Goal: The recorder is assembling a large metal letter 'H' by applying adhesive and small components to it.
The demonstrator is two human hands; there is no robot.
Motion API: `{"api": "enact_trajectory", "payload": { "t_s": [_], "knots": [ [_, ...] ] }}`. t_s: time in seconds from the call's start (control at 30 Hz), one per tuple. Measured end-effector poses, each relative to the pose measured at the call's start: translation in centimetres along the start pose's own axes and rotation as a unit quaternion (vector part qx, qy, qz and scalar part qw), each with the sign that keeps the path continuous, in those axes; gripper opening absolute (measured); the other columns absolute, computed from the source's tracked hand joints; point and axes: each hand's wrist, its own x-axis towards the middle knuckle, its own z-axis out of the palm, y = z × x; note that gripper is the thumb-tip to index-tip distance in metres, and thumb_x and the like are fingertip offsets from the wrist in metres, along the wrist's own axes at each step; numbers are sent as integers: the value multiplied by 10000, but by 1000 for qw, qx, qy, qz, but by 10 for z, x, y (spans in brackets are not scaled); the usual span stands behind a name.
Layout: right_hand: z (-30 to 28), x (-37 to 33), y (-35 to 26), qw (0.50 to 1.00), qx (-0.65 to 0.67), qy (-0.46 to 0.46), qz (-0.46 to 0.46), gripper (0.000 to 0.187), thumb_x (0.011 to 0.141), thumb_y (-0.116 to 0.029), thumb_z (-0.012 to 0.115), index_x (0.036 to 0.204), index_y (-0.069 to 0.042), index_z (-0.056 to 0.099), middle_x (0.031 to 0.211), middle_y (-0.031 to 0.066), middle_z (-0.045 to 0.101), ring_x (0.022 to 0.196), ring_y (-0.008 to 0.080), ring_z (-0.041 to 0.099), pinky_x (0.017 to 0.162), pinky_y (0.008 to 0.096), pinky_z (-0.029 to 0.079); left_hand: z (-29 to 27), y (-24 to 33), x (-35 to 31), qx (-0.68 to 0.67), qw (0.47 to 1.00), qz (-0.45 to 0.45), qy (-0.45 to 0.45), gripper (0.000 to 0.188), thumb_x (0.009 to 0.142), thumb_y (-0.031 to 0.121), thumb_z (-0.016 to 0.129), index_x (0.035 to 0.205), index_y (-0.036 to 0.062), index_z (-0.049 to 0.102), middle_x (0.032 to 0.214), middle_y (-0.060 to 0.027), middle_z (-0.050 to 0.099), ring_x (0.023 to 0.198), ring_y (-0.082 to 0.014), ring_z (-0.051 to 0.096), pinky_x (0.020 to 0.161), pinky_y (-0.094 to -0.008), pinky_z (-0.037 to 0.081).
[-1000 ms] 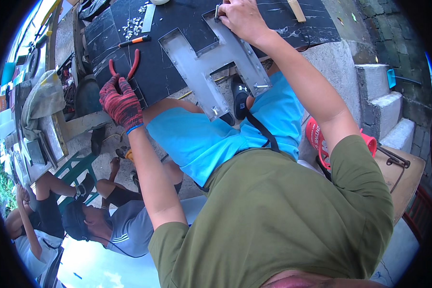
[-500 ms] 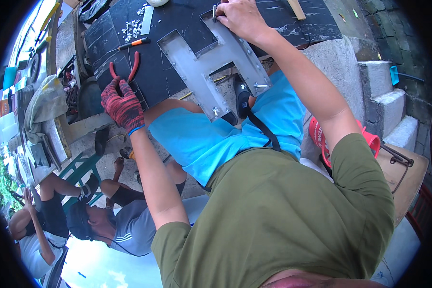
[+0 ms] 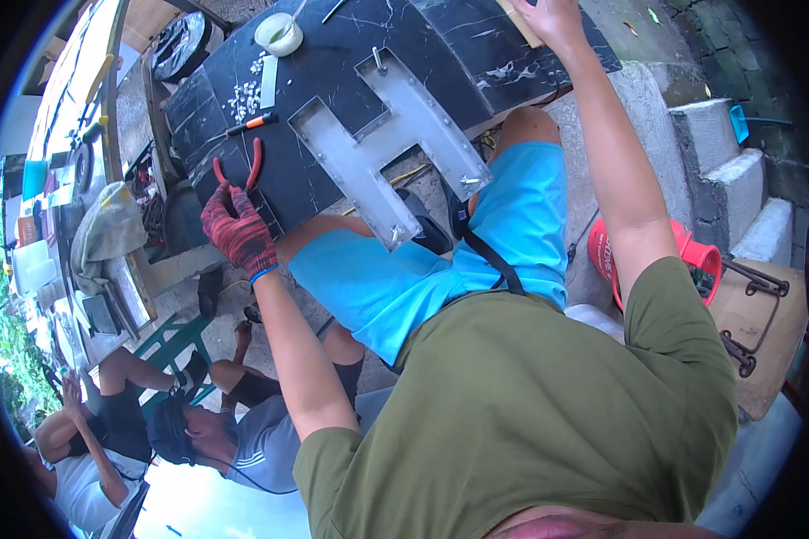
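Head view: the pliers (image 3: 239, 168), red-handled, lie on the black slab (image 3: 333, 54) with their handles open in a V pointing toward the left hand (image 3: 234, 229). That hand wears a red knit glove; its fingers (image 3: 222, 199) are curled loosely together, and the fingertips reach the ends of the handles at the slab's near edge, though whether they actually grip the pliers cannot be told. Just beyond the pliers, farther from the fingertips, lies an orange-handled tool (image 3: 250, 124), and past that a scatter of small white bits (image 3: 243, 99) and a white cup (image 3: 279, 34). To the right of the gloved fingers, a grey H-shaped metal letter (image 3: 395, 144) rests flat on the slab, its near leg overhanging the edge above the person's knees in blue shorts (image 3: 440, 269). The right hand (image 3: 553, 18) is bare and stretched to the far right part of the slab, well apart from the pliers; it lies at the top rim and its fingers are cut off, so their state cannot be told. Just beside it lies a wooden stick (image 3: 520, 20). Below the right forearm stands a red bucket (image 3: 683, 260).
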Motion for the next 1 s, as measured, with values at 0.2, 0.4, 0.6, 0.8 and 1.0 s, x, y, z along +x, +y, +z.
{"api": "enact_trajectory", "payload": {
  "t_s": [0.2, 0.4, 0.6, 0.8, 1.0],
  "knots": [
    [43, 4, 42, 976, 82, -195, 42, 415, 903, -386, 763, 1125, -36, 756, 1105, 145, 732, 1051, 310, 689, 940, 449, 519, -9, 5, -2, -21, 999, -24, 12, 284, 943, 178, 707, 1170, 10, 730, 1140, -177, 691, 1099, -333, 640, 986, -456, 479],
    [51, 2, 69, 989, 95, -117, -4, 517, 923, -451, 723, 1249, -52, 685, 1029, 198, 745, 967, 358, 721, 869, 441, 549, 3, 65, -6, -99, 991, 87, 30, 354, 930, 231, 707, 1227, 38, 714, 1190, -167, 685, 1224, -336, 601, 1081, -471, 429],
    [-75, -23, 16, 986, 83, -138, -34, 392, 986, -322, 674, 1265, -47, 661, 906, 118, 707, 828, 213, 662, 777, 355, 515, 26, 104, -19, -110, 986, 125, -30, 438, 888, 252, 748, 1301, 116, 688, 1345, -152, 636, 1303, -362, 553, 1179, -508, 345],
    [-197, -86, -42, 970, 74, -203, -108, 416, 957, -257, 694, 1350, -127, 661, 938, 125, 735, 799, 250, 695, 751, 363, 532, 45, 111, -12, -76, 982, 156, -70, 457, 887, 269, 749, 1327, 164, 684, 1461, -144, 575, 1332, -365, 533, 1170, -499, 337],
    [-210, -133, -69, 955, 71, -257, -132, 412, 953, -218, 668, 1358, -146, 671, 1042, 202, 739, 878, 380, 705, 821, 400, 541, 53, 116, -10, -88, 976, 161, -120, 494, 892, 331, 760, 1360, 201, 673, 1487, -98, 566, 1384, -337, 484, 1197, -486, 294]
  ]
}}
